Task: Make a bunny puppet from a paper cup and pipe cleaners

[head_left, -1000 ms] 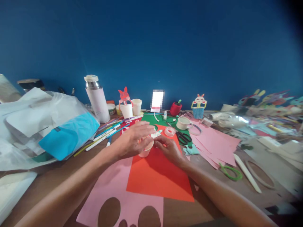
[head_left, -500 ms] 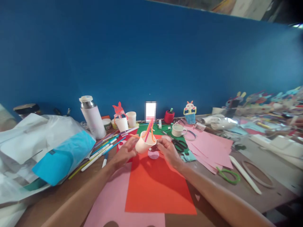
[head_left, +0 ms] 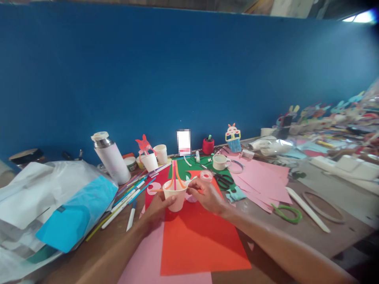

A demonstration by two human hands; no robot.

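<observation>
A white paper cup (head_left: 175, 199) is upright above the orange-red paper sheet (head_left: 204, 244). Orange and pink pipe cleaners (head_left: 174, 173) rise from it and meet at the top. My left hand (head_left: 160, 207) grips the cup's left side, its thumb across the front. An orange pipe cleaner end sticks out left of the cup, above that hand. At the right rim, my right hand (head_left: 205, 195) is closed in a pinch, with a bit of orange pipe cleaner showing by its fingers. A pale pink paper circle (head_left: 191, 198) is partly hidden behind the cup and right hand.
A tape roll (head_left: 206, 176), black scissors (head_left: 223, 181) and a mug (head_left: 219, 162) are beyond my right hand. Pink sheets (head_left: 260, 181) spread right. Pens (head_left: 124, 203), a thermos (head_left: 111, 157) and a plastic bag (head_left: 59, 189) stand left. Finished cup figures line the blue wall.
The cup has gone from tilted to upright and come lower and slightly left. Both hands have moved down with it, and the camera view has shifted a little.
</observation>
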